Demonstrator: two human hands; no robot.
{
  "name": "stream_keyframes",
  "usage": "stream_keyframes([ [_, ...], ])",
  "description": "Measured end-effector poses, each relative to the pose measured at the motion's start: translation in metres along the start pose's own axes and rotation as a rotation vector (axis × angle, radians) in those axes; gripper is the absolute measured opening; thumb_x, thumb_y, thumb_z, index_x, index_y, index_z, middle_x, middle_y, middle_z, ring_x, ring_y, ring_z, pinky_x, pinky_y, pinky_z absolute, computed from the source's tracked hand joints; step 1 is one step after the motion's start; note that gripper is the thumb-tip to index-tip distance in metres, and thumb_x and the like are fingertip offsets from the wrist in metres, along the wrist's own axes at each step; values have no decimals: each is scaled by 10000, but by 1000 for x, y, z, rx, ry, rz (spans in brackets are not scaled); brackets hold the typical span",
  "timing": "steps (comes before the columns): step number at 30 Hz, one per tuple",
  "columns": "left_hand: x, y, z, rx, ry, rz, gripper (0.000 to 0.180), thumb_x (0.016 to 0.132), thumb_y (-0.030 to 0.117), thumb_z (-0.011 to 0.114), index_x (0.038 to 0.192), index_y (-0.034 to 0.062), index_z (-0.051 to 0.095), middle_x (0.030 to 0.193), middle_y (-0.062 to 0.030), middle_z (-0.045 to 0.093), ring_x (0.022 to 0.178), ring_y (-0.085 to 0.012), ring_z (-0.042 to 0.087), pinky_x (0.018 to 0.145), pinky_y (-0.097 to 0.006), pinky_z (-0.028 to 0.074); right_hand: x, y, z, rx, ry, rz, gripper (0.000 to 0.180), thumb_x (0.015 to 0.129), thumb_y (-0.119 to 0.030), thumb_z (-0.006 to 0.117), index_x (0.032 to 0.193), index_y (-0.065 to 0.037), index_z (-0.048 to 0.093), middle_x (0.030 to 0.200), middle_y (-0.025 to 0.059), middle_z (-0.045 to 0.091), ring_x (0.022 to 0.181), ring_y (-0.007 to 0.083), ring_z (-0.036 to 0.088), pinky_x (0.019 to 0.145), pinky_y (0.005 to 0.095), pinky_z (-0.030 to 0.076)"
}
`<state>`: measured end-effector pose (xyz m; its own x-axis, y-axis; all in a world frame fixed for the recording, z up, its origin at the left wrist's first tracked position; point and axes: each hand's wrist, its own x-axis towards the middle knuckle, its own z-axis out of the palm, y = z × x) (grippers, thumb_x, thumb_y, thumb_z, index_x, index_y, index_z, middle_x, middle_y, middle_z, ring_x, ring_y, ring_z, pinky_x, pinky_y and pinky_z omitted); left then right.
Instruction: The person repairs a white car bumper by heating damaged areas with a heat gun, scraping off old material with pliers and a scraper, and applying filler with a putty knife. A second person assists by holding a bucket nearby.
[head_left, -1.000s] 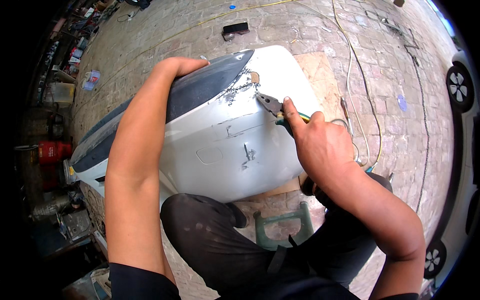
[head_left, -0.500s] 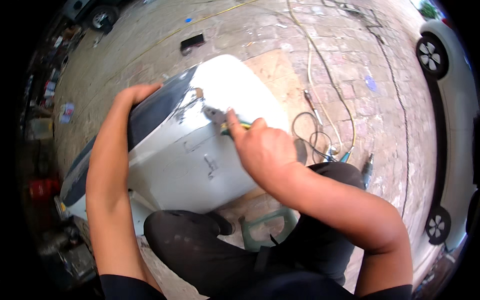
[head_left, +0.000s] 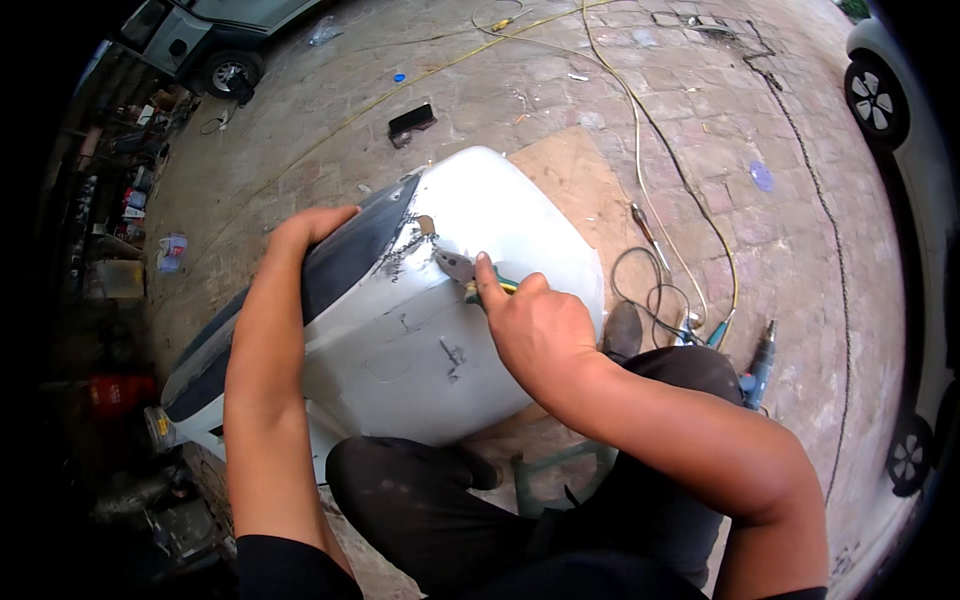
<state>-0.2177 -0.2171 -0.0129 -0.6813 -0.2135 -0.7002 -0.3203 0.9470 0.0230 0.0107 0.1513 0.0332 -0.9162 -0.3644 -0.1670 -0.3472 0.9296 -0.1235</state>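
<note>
A silver-white car bumper (head_left: 400, 350) with a dark lower strip (head_left: 345, 255) leans across in front of my knees. Scuffs and a small brown patch (head_left: 427, 225) mark its surface near the strip. My right hand (head_left: 540, 320) grips a pair of pliers (head_left: 458, 266) with green and yellow handles, index finger stretched along them. The pliers' jaws lie against the bumper just beside the scuffed area; whether they pinch anything I cannot tell. My left hand (head_left: 318, 224) holds the bumper's far left edge over the dark strip, its fingertips hidden.
Cardboard (head_left: 570, 190) lies under the bumper. To the right are a soldering iron (head_left: 650, 235), tangled cables (head_left: 655, 290) and a blue heat gun (head_left: 762, 365). A black phone (head_left: 410, 120) lies beyond. A green stool (head_left: 560, 475) shows between my legs; parked cars stand right (head_left: 920, 230) and far left.
The whole view has shifted, so the scene appears lower and further right. My hands and the pliers keep nearly the same places on the bumper.
</note>
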Motion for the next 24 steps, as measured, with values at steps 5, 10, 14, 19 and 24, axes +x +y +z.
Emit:
stream_keyframes([
  [5, -19, 9, 0, -29, -5, 13, 732, 1007, 666, 474, 1309, 61, 754, 1367, -171, 720, 1218, -296, 695, 1075, -422, 482, 1, -1, 0, -24, -3, -8, 731, 944, -107, 611, 1648, -163, 421, 842, 108, 619, 563, 190, 643, 491, 330, 533],
  [10, -8, -2, -1, -85, -56, -16, 756, 951, 713, 544, 1336, 95, 746, 1427, -157, 691, 1289, -307, 671, 1090, -426, 480, 1, -1, -6, -9, -66, 4, 719, 968, -100, 594, 1657, -174, 404, 882, 112, 630, 646, 193, 670, 551, 319, 550],
  [14, 2, -7, -1, -50, -39, -32, 776, 937, 729, 537, 1371, 114, 726, 1484, -158, 651, 1350, -325, 630, 1122, -439, 458, -1, 0, -16, 6, -129, 16, 729, 971, -104, 596, 1667, -179, 388, 903, 109, 633, 680, 187, 673, 577, 310, 558],
  [19, -4, 3, -3, -33, -52, -13, 782, 932, 730, 531, 1390, 123, 714, 1510, -162, 630, 1380, -340, 606, 1139, -451, 448, -1, 3, -16, 4, -115, 10, 731, 965, -115, 602, 1663, -177, 395, 898, 109, 636, 682, 195, 683, 573, 320, 566],
  [24, -5, 3, -3, -29, -19, 0, 782, 931, 736, 536, 1378, 121, 722, 1517, -170, 620, 1388, -363, 597, 1145, -458, 444, -1, 16, -18, 66, -84, 1, 704, 964, -105, 587, 1646, -162, 421, 905, 132, 654, 697, 246, 715, 583, 366, 581],
])
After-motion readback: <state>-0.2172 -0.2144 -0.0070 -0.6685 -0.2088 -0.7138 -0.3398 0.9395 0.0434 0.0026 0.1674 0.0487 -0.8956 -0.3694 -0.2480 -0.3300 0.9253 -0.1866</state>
